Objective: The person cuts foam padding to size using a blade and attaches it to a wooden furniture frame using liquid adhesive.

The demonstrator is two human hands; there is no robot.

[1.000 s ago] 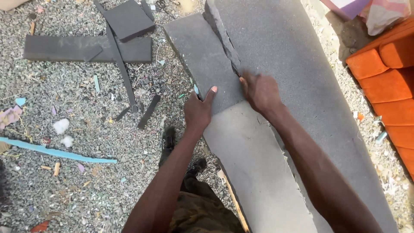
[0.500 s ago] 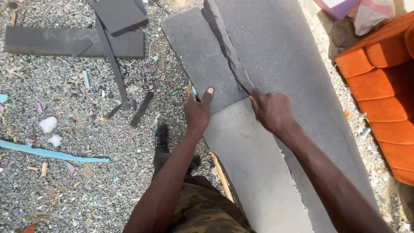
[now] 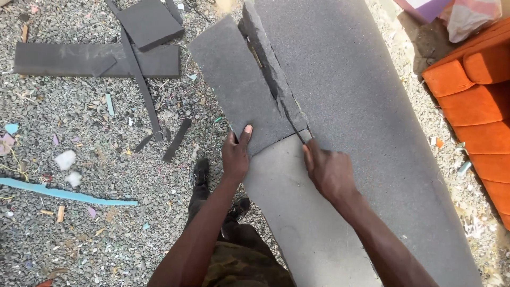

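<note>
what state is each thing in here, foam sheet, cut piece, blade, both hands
grey foam sheet: lying flat, slit partway along its length
cut piece: split off on top, lower edge pinned
blade: in the slit, mostly hidden
left hand: pressing the cut piece
right hand: closed on the blade

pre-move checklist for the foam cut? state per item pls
1. Left hand steadying the cut grey foam piece: ok, thumb on its lower edge.
2. Right hand gripping the blade: ok, fist closed; handle hidden.
3. Blade in the cut line of the large foam sheet: ok.
4. Left fingers apart from the blade: ok, a gap shows.
5. Blade sharpness: cannot tell.
6. Footing on gravel: cannot tell; offcuts lie nearby.
</note>
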